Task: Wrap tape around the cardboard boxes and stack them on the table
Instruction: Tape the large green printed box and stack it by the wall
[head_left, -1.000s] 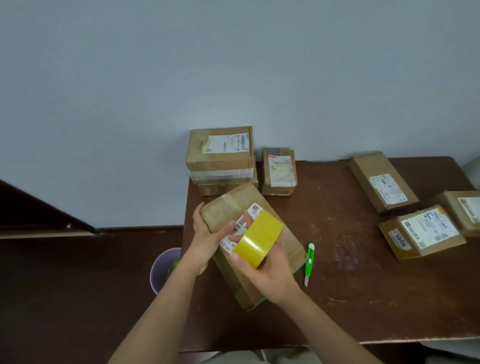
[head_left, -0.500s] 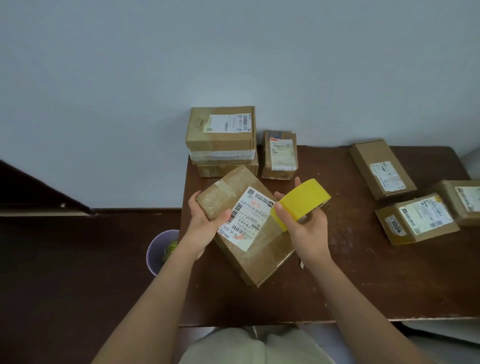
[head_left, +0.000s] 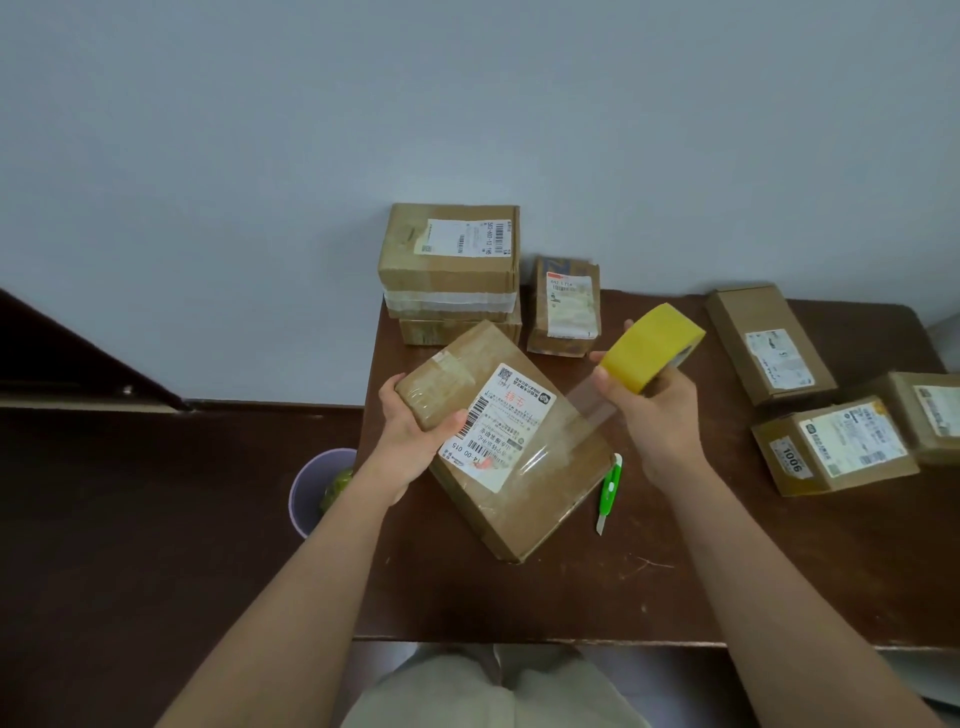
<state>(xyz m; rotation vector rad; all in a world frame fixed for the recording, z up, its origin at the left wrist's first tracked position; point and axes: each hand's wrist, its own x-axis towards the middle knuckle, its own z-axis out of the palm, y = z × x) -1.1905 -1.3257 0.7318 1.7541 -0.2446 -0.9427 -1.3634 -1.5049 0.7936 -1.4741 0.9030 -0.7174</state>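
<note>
A flat cardboard box (head_left: 524, 483) with a white shipping label lies at an angle on the brown table (head_left: 675, 587). My left hand (head_left: 415, 431) grips its far left corner. My right hand (head_left: 657, 410) holds a yellow tape roll (head_left: 649, 347) up and to the right of the box. A clear strip of tape (head_left: 589, 410) runs from the roll down onto the box top. Two boxes (head_left: 449, 260) stand stacked at the back left by the wall, with a small box (head_left: 566, 306) beside them.
A green utility knife (head_left: 609, 491) lies right of the held box. Three more boxes (head_left: 769, 343) (head_left: 836, 447) (head_left: 930, 410) sit on the table's right side. A purple bin (head_left: 317, 491) stands on the floor left of the table.
My right hand has pulled the yellow roll from over the box's label out to the right and upward, drawing tape across the box top. My left hand keeps its grip on the corner.
</note>
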